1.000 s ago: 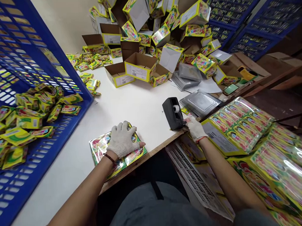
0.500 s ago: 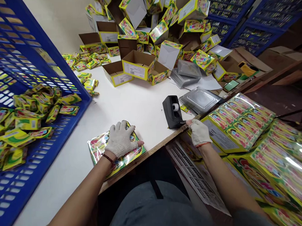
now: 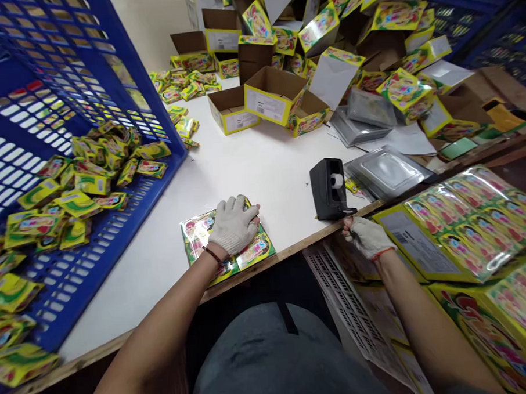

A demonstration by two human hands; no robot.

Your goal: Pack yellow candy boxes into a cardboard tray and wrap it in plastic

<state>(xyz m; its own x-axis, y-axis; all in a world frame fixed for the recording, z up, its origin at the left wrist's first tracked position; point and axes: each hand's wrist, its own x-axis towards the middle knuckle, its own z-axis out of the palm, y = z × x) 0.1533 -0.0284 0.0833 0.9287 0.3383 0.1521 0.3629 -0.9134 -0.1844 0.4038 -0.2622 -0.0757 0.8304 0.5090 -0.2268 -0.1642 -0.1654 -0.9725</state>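
My left hand [image 3: 234,224], in a white knit glove, lies flat with fingers spread on a plastic-wrapped pack of yellow-green packets [image 3: 252,252] near the front edge of the white table [image 3: 262,168]. My right hand [image 3: 366,236], also gloved, is pinched closed just below a black tape dispenser [image 3: 328,188] at the table's edge, apparently on a strip of clear tape that I cannot make out well.
A blue plastic crate [image 3: 67,112] with several loose yellow packets stands at the left. Open yellow cartons [image 3: 276,100] pile up at the back. Clear plastic trays [image 3: 384,168] lie right of the dispenser. Wrapped packs [image 3: 460,223] are stacked at the right.
My right hand has drawn back from the tape dispenser toward me, below the table edge. My left hand stays on the wrapped pack. The camera view has shifted left.
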